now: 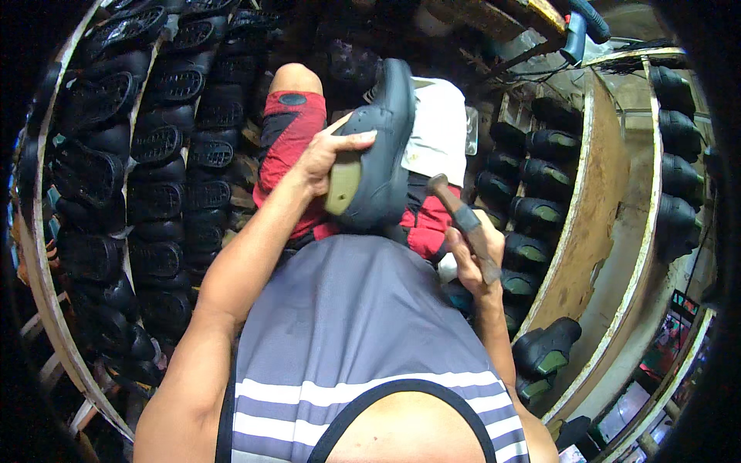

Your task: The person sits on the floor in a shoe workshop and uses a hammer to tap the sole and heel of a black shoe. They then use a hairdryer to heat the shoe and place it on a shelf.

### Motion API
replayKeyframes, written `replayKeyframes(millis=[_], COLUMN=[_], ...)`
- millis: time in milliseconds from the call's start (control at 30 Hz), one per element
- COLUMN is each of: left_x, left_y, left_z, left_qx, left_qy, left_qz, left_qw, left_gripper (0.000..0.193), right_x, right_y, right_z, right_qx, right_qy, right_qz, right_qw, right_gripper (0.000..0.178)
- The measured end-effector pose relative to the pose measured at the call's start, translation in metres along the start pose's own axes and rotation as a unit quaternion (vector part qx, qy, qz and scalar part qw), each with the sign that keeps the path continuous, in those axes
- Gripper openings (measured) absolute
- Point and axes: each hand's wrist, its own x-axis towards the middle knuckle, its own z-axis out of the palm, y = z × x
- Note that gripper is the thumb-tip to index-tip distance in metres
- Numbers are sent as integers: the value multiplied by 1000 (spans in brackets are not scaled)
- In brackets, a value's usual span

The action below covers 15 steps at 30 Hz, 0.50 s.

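In my left hand [320, 160] is a black shoe [380, 174], held over my lap with its toe pointing away from me. My thumb lies across its upper, and the other fingers are mostly hidden. An olive-green shoe last [343, 187] shows at the shoe's opening. To the right of the shoe, my right hand [485, 251] is closed round a hammer [468, 220]. The hammer's head is up and to the left, apart from the shoe. A white cloth [438, 127] covers my right thigh, just beside the shoe.
Rows of black shoes [158, 143] fill racks at the left. More shoes with green lasts [532, 212] sit on shelves to the right, beside a wooden panel [590, 177]. A dark blue tool or nozzle [575, 38] hangs at the upper right.
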Motion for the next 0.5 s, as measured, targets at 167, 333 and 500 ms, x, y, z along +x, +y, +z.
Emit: replayKeyframes(millis=[167,333,500], left_x=[35,43,56], left_y=[-54,-51,-57], left_z=[-16,-23,-29], left_qx=[-143,-152,-102], left_qy=[120,139,181], left_qz=[-58,-61,-25], left_qw=[981,977,978], left_gripper=[44,44,50], right_x=[-11,-5,-3], right_y=[22,28,25], right_z=[27,38,37], right_qx=[-47,-69,-80], right_qy=[-25,-1,-20], right_qz=[70,77,95], right_qw=[996,995,992], right_gripper=[34,41,43])
